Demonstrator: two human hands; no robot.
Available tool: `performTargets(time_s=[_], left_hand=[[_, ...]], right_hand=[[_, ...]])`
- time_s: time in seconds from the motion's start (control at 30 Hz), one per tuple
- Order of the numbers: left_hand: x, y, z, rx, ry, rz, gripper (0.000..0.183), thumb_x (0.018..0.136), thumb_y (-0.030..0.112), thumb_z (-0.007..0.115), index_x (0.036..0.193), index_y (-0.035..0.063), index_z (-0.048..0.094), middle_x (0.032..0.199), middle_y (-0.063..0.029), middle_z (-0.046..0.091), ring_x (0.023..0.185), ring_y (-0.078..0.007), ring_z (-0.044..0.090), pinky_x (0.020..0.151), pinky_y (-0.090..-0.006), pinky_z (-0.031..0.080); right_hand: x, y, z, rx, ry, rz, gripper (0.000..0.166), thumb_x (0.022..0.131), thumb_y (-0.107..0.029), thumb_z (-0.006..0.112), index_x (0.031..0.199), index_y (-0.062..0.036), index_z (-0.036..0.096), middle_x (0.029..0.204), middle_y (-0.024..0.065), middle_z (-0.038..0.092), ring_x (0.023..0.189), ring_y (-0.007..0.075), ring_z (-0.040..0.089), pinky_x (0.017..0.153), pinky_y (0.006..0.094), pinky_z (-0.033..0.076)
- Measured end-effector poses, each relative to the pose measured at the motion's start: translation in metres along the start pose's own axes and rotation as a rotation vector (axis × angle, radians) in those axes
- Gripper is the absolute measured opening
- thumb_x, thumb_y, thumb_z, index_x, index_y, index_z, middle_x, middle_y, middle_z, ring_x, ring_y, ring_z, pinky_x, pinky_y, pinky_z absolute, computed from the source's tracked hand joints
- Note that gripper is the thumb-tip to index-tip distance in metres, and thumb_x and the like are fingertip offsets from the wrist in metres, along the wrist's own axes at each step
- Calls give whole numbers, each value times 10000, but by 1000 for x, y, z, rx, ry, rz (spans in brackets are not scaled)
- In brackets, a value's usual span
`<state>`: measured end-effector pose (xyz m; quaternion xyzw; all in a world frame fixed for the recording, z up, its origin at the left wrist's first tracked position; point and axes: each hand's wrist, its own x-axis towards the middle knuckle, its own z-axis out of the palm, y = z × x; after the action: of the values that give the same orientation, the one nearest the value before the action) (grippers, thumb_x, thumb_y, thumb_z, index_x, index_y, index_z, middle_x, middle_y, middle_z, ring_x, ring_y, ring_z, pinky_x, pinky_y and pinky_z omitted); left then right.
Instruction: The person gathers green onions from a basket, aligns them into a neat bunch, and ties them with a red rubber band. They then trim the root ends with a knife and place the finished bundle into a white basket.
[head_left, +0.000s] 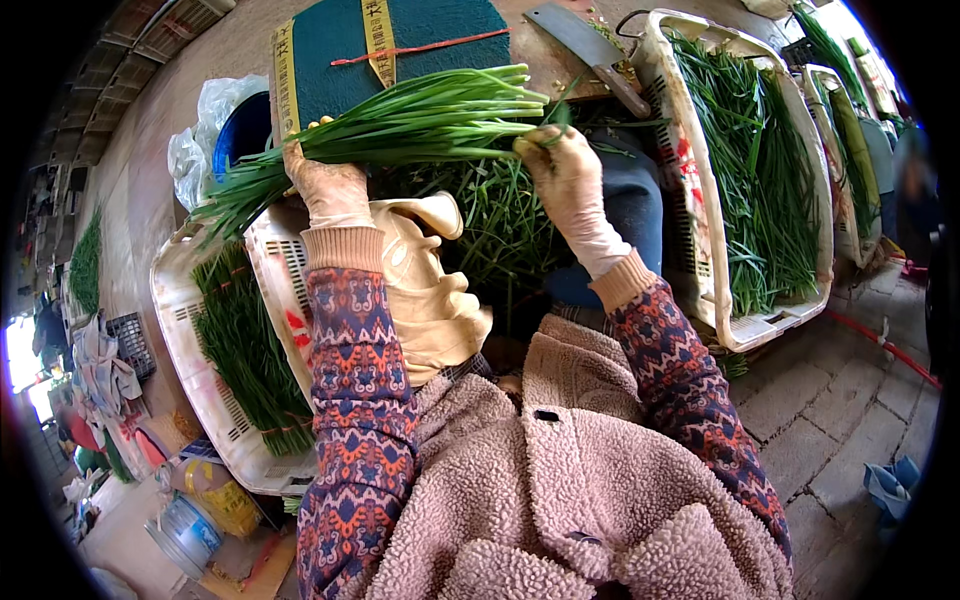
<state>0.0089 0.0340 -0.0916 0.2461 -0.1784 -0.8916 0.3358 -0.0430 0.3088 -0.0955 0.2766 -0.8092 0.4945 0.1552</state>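
Observation:
My left hand (324, 176), in a thin soiled glove, grips a bunch of green garlic chives (420, 120) around its leafy part. The pale stem ends point right and the leaf tips droop to the left. At the stem ends, my right hand (564, 169), gloved too, has its fingers pinched on a green chive leaf (559, 118), which is blurred. Below the bunch, loose chive leaves (510, 217) are heaped between my knees. A red tie (420, 46) lies across the green-covered board (450, 34) beyond the bunch.
A cleaver (581, 41) rests at the board's right. The right-hand white crate (724, 300) holds loose chives (750, 172); the left-hand one (169, 300) holds tied bunches (247, 360). A blue bucket (244, 131) and plastic bag (191, 146) stand left. Another person (916, 180) is at far right.

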Motion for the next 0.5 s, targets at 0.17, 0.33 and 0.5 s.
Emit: performTargets(time_s=[0.17,0.33,0.5], left_hand=[[14,5,-15,60,-55,-39,310,829,342,500,936,53,537,826,-94,585,781,-257,577,743,-437,496],[11,10,-14,143,34,-33,404,823,322,413,1060,21,539,999,-162,591,931,-333,560,848,-504,437],[13,6,-8,147,2,-80,401,806,292,413,1075,28,553,1073,-180,597,971,-357,566,886,-539,414]], right_hand=[[-36,64,-32,533,64,540,119,842,-116,636,905,-15,636,795,26,649,726,63,563,661,230,463],[-15,1,-44,103,-197,383,318,642,-223,794,879,-48,675,808,86,630,751,153,598,691,271,478],[12,-12,-13,-188,-48,-185,242,619,-198,765,801,-80,659,847,76,621,814,288,573,695,392,467]])
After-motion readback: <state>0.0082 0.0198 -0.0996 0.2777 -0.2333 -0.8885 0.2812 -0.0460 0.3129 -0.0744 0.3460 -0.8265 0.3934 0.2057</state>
